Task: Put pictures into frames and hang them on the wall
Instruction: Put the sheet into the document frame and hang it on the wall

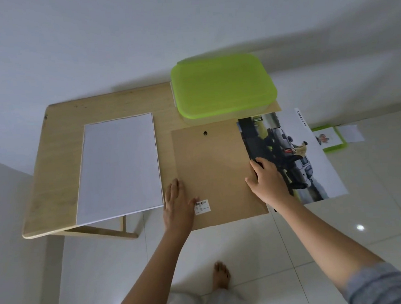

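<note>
Under left hand (178, 205): palm flat, fingers straight and together, pressing the left edge of the brown fibreboard backing board (215, 169), likely pinning it so it won't slide. Right hand (268, 181) sits on the opposite edge, thumb on the board and fingers reaching onto a black strip (247, 136). Frame edge or poster's dark band: unclear. Grip or press: cannot tell. Probably squaring the backing. The small black hanger clip (204, 133) beyond the hands shows the back faces up. Glossy car poster (314, 167) lies partly under and past the right hand, overhanging the light wooden tabletop (57, 161). White rectangular sheet (117, 167) is just left of the left hand. Lime-green lidded plastic box (223, 86) sits beyond both hands. Small green picture frame (329, 139) lies on the floor (341, 213), far right.
</note>
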Tool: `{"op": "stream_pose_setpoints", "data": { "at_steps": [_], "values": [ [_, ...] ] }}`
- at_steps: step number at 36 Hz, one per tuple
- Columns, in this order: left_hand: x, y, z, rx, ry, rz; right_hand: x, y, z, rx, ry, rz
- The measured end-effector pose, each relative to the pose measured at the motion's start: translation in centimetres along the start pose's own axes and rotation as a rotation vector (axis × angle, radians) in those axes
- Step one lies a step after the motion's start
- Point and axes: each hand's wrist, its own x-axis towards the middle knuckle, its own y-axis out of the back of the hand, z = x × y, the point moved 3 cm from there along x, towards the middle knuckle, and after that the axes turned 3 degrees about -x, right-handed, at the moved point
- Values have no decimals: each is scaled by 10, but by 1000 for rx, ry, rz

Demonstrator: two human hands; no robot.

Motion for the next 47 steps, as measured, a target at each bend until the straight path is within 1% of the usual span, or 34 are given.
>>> {"op": "stream_pose_setpoints", "data": {
  "at_steps": [3, 5, 9, 14, 18, 22, 27, 35, 41, 44, 47],
  "values": [
    [1, -1, 2, -17, 13, -8, -1, 2, -4, -60, 17, 51],
    [1, -1, 4, -34, 15, 0, -1, 2, -7, -42, 10, 49],
    [7, 3, 7, -92, 39, 16, -1, 0, -12, 175, -74, 26],
    [15, 9, 18, -270, 155, -54, 3, 1, -17, 380, -208, 5],
    [19, 11, 22, -339, 213, -50, 6, 1, -17, 457, -274, -22],
    [20, 11, 20, -449, 277, -59, 10, 1, -14, 523, -356, -7],
    [19, 7, 14, -553, 312, -29, 9, 2, -15, 601, -401, 21],
    [16, 14, 4, -746, 301, 71, -2, 5, -25, 756, -446, 128],
    [9, 23, -16, -833, 274, 54, -17, 3, -39, 799, -459, 174],
    [4, 32, -33, -915, 283, 52, -26, 2, -57, 805, -458, 192],
    [1, 42, -51, -945, 282, 49, -36, -2, -78, 833, -486, 227]
  ]
}}
